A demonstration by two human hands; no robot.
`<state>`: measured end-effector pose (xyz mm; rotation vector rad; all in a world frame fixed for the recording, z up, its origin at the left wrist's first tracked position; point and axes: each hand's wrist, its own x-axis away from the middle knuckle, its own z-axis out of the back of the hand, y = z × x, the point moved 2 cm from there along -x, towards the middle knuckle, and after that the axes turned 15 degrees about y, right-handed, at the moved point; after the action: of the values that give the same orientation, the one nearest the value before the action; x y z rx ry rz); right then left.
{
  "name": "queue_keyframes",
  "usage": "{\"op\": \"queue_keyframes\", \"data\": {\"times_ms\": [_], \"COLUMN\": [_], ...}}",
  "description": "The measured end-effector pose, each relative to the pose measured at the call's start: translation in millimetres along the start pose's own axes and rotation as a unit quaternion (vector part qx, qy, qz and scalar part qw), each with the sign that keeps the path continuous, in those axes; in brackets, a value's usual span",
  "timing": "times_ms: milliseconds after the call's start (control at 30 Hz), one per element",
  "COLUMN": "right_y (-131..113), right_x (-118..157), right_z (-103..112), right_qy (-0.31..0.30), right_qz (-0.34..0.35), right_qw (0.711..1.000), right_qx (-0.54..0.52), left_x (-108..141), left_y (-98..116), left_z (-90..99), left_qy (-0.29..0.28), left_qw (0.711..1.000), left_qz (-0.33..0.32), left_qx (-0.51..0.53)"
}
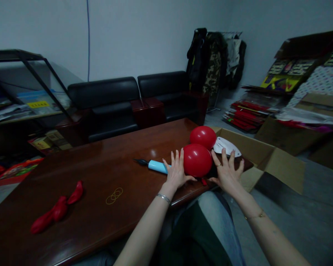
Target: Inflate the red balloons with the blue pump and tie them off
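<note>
Two inflated red balloons sit at the right part of the brown table, a nearer one [197, 160] and a farther one [202, 136] touching behind it. My left hand [177, 171] is at the left side of the nearer balloon, fingers spread. On its other side, my right hand [228, 172] also has its fingers spread, close to the balloon's right edge. Neither hand is closed round anything. A light blue pump [157, 166] with a black nozzle lies partly behind my left hand. Beyond my right hand is a white flat piece [226, 146].
Limp red balloons [59, 209] and thin yellow rings [114, 196] lie on the table [100, 173]. An open cardboard box [283, 166] stands against its right end. Black sofas [105, 92] are behind, with a shelf [30, 118] at left.
</note>
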<state>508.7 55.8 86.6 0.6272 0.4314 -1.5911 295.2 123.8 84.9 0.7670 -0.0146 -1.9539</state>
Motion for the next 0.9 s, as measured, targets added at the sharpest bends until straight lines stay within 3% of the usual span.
{"op": "queue_keyframes", "data": {"times_ms": [900], "right_y": [-21], "right_x": [-4], "right_z": [17], "right_qy": [0.007], "right_qz": [0.019], "right_qw": [0.999], "right_qx": [-0.033], "left_x": [16], "left_y": [-15], "left_z": [12.9], "left_qy": [0.003], "left_qw": [1.000], "left_qz": [0.016], "left_qx": [0.011]}}
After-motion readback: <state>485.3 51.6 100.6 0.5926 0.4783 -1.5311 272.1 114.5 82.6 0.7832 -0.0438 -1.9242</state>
